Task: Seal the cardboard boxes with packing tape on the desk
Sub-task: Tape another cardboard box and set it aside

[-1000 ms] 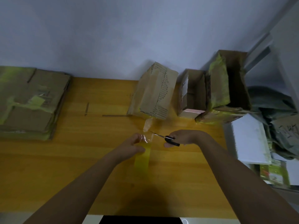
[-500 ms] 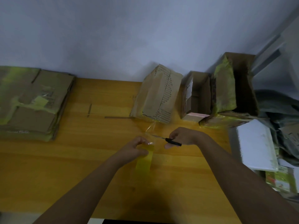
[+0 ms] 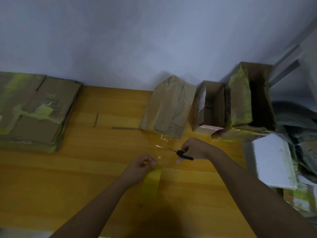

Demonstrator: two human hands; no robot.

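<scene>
My left hand [image 3: 139, 167] pinches the upper end of a yellowish roll of packing tape [image 3: 151, 182] that hangs above the wooden desk [image 3: 68, 177]. A clear strip of tape [image 3: 162, 143] stretches from the roll up to a worn cardboard box [image 3: 169, 109] lying on its side near the wall. My right hand [image 3: 193, 148] grips black-handled scissors [image 3: 181, 154], and their blades point left at the clear strip.
A stack of flattened cardboard boxes [image 3: 34, 112] with yellow tape lies at the desk's left. Two open cardboard boxes [image 3: 240, 102] stand at the back right. A white foam slab [image 3: 272, 162] and dark bags [image 3: 298, 124] crowd the right edge.
The view has shifted slightly. The scissors' blades have come closer to the clear strip, and my left hand has stayed on the roll.
</scene>
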